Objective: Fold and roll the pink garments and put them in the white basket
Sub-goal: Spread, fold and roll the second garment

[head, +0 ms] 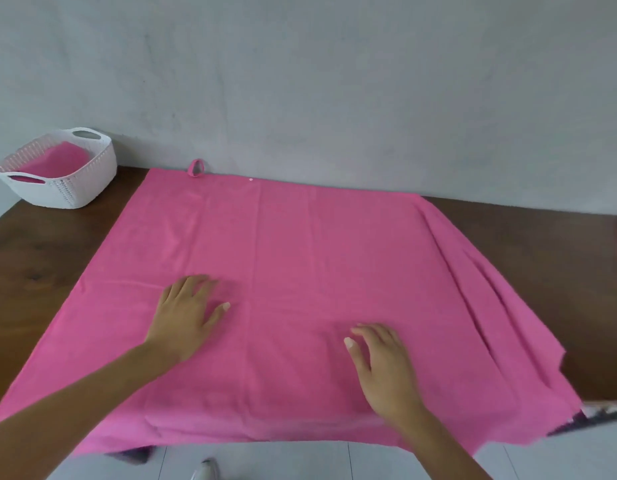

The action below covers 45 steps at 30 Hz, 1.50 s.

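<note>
Both hands lie flat on a pink garment spread across the table.

The left hand (187, 308) and right hand (381, 362), fingers spread and holding nothing, press the pink garment (300, 254), which covers most of the brown table (40, 258), its near edge hanging over. The white basket (57, 168) at the far left corner holds what looks like another pink piece (56, 160).

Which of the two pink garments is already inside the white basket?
The smaller pink garment at far left, lying inside the white basket. The large pink garment is spread flat on the brown table instead.
</note>
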Available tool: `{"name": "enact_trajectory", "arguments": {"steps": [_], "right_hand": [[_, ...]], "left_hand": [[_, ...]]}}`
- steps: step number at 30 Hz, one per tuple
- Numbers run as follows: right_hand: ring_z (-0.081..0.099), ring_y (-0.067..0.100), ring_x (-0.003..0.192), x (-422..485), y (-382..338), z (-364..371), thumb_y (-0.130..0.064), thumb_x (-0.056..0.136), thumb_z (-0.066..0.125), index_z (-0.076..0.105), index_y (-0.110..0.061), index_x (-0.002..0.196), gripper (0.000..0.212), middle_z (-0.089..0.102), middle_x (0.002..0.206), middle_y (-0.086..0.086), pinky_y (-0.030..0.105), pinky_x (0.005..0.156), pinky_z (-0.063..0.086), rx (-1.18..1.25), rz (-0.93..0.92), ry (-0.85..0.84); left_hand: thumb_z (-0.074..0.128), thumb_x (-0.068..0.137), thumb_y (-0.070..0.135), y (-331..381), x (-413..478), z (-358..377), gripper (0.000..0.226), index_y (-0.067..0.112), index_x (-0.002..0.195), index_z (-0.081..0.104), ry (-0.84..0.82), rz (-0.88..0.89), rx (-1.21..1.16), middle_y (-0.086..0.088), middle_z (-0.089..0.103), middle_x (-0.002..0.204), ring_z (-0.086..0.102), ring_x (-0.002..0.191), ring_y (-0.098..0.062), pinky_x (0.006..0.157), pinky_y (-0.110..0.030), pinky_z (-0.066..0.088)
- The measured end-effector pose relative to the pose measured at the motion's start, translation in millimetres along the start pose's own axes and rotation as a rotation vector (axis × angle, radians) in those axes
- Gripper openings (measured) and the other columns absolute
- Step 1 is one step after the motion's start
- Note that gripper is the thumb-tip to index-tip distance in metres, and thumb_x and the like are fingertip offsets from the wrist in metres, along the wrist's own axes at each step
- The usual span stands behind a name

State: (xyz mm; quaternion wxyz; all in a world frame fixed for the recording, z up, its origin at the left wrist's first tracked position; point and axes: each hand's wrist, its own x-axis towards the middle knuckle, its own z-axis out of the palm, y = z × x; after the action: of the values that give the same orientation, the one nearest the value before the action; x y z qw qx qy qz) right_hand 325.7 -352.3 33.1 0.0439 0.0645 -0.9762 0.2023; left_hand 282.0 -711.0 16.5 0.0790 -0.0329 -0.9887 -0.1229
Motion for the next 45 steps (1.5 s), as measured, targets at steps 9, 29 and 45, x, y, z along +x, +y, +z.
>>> {"name": "enact_trajectory", "arguments": {"steps": [9,29,45], "right_hand": [[0.051,0.012,0.114,-85.6,97.7,-62.1,-0.072,0.094,0.016,0.068,-0.021,0.119,0.077,0.063,0.116,-0.009,0.031,0.099,0.044,0.076,0.240,0.104],[0.032,0.020,0.145,-136.3,244.7,-89.3,-0.085,0.081,-0.008,0.042,-0.027,0.152,0.104,0.033,0.161,-0.003,0.036,0.108,0.044,-0.008,0.550,0.230],[0.035,0.026,0.145,-103.3,304.5,-92.0,-0.059,0.103,0.024,0.052,-0.019,0.146,0.065,0.045,0.155,0.001,0.047,0.113,0.038,-0.204,0.617,0.256]], "left_hand": [[0.034,0.093,0.062,150.4,2.1,33.2,0.064,0.016,0.122,0.067,-0.039,0.222,-0.080,-0.007,0.065,0.123,0.059,0.115,-0.033,0.098,-0.051,0.047],[0.025,0.092,0.063,410.7,35.9,105.8,0.075,0.018,0.147,0.048,-0.278,0.612,-0.189,-0.009,0.040,0.155,0.038,0.142,-0.030,0.117,-0.046,0.029],[0.030,0.101,0.057,419.0,30.7,136.5,0.066,0.017,0.154,0.038,-0.262,0.619,-0.114,-0.011,0.030,0.162,0.025,0.151,-0.029,0.119,-0.045,0.026]]}}
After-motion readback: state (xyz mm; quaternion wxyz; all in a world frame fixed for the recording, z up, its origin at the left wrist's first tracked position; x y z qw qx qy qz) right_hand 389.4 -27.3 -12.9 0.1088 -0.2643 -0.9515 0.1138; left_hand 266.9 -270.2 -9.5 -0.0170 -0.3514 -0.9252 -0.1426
